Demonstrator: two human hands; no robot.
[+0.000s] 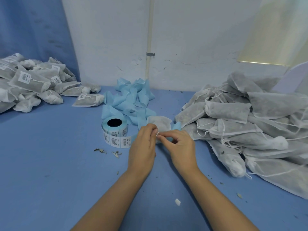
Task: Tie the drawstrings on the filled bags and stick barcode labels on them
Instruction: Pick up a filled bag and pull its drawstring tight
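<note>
The bench (50,172) is covered in blue. At far left lies a heap of tied, labelled bags (28,84), with one labelled bag (88,100) just beside it. At centre rear is a pile of pale blue backing scraps (131,99). Near them a roll of barcode labels (115,130) lies flat, core upward. A single filled bag (160,123) sits between the roll and a large heap of unlabelled filled bags (241,127) at right. Dried leaf fragments (108,152) and a white paper scrap (177,201) lie loose nearer the front.
</note>
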